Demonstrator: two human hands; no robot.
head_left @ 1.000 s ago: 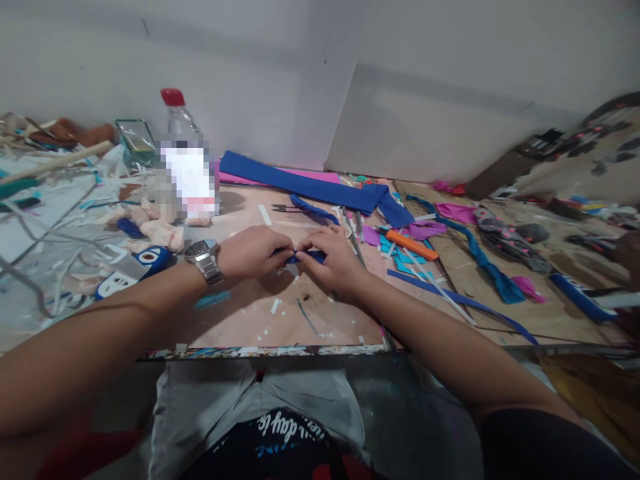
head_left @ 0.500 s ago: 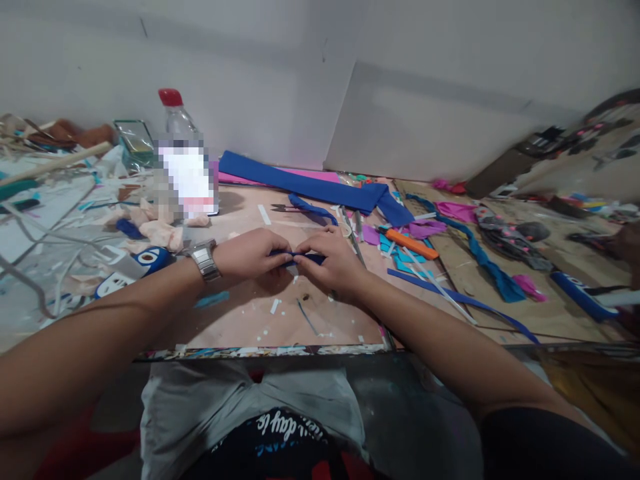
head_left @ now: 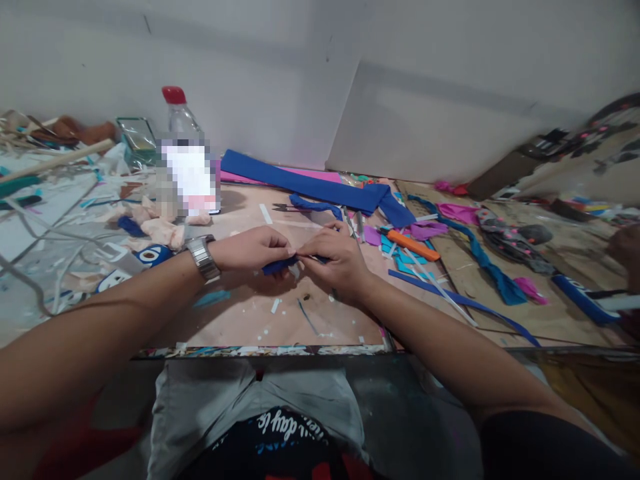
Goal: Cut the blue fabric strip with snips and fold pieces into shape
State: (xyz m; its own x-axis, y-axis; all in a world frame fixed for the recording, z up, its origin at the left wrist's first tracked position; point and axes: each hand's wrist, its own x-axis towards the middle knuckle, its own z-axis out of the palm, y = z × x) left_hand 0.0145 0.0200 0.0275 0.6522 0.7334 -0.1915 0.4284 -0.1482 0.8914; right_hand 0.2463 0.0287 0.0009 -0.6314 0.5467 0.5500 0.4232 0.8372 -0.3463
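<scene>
Over the middle of the worktable [head_left: 220, 327], a small folded strip of blue material [head_left: 279, 267] is pinched between both hands. My left hand [head_left: 255, 248], below a silver wristwatch, grips its left side with thumb and fingers closed. My right hand [head_left: 337, 260] meets it at the right, its thumb and fingertips pressed on the strip's other end. The fingers cover much of the piece. Just beyond my right hand lie another blue strip [head_left: 315, 205] and a metal tool [head_left: 354, 227], partly hidden.
A long blue band [head_left: 300, 185] lies along the wall. To the right are an orange cutter [head_left: 413, 245], a thin blue strip [head_left: 465, 300] and a twisted teal strip [head_left: 483, 257]. A red-capped bottle [head_left: 183, 120], a blurred-out phone [head_left: 190, 177] and cables stand left. Another person's hand [head_left: 625, 247] shows at far right.
The blue strip has turned in my fingers, and more of it now shows below my left hand. Both hands stay in nearly the same place.
</scene>
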